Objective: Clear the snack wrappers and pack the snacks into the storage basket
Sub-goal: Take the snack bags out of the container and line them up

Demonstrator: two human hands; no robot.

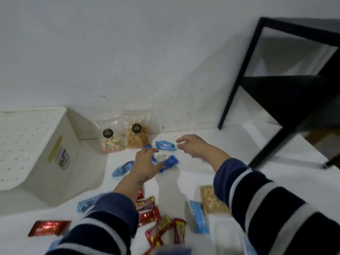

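Blue snack packets lie on the white floor near the wall. My left hand (pixel 145 161) reaches over them, its fingers around a small blue packet (pixel 150 150) and its thumb touching another blue packet (pixel 170 162). My right hand (pixel 191 146) hovers with loosely curved fingers just right of a third blue packet (pixel 164 145), holding nothing. A further blue packet (pixel 122 169) lies to the left. The white perforated storage basket (pixel 40 144) stands at the left. Several red candy bars (pixel 154 221) lie near me.
Two clear bags lean on the wall, one of pastel sweets (pixel 111 142), one of fried chips (pixel 137 137). A bag of nuts (pixel 210 199), a light-blue pack (pixel 197 216) and a red packet (pixel 48 228) lie close by. A black metal shelf frame (pixel 276 85) stands at the right.
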